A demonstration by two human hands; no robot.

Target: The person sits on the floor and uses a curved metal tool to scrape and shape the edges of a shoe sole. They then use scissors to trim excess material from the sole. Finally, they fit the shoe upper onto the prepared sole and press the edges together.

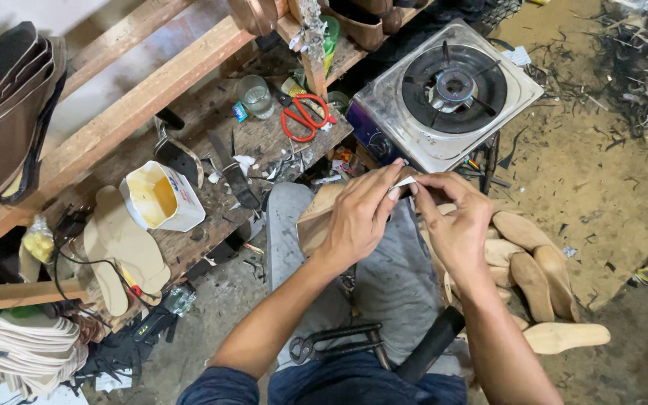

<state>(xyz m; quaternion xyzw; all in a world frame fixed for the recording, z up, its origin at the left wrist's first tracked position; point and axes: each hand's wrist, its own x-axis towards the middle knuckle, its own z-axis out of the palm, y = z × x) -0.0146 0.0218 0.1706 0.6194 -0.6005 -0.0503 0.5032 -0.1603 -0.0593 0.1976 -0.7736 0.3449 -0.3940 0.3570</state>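
Over the person's grey-trousered lap, just below the square single-burner gas stove, lies a tan, thin leather shoe piece: seemingly light and bendable, best gripped at its edge. Left hand and right hand press fingers together, pinching its top edge. The scarred wooden desk stands left of the stove, above a littered dirt floor.

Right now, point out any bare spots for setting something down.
Free: dirt floor between the gas stove and the insole pile; concrete between the workbench and pincers. Crowded: workbench top with glue tub, red scissors, jar. Both hands, left hand and right hand, pinch a tan piece over the lap.
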